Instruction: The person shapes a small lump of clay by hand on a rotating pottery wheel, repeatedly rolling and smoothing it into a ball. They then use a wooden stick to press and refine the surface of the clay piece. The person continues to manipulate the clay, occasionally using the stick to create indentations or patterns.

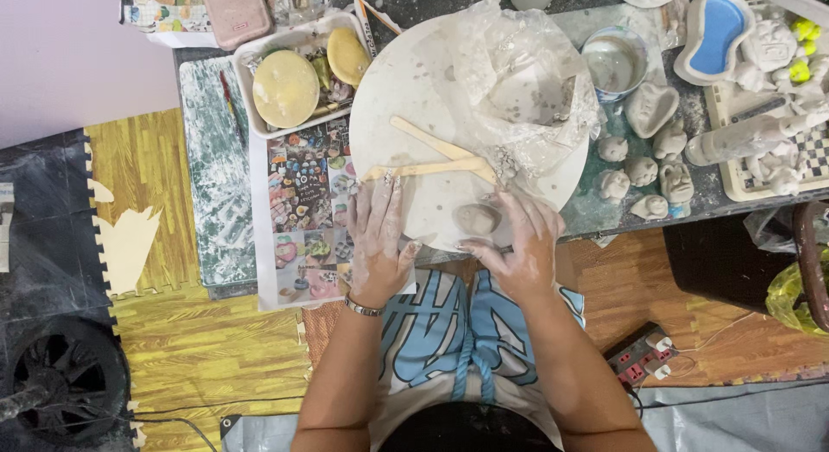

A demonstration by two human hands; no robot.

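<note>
While your left hand (378, 236) lies flat, fingers spread, steadying the round board (406, 98), your right hand (522, 245) cups loosely around the clay lump (477, 218) at the board's six o'clock edge.

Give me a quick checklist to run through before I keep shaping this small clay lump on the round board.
1. Clay lump on the round board: ok, near the front edge.
2. Right hand on the lump: ok, fingers touch it.
3. Left hand steadying: ok, flat on the board's edge.
4. Wooden tools within reach: ok, two lie crossed just above the hands.
5. Water cup nearby: ok; water level cannot tell.
6. Plastic-wrapped clay covered: cannot tell, wrap looks loose.
</note>
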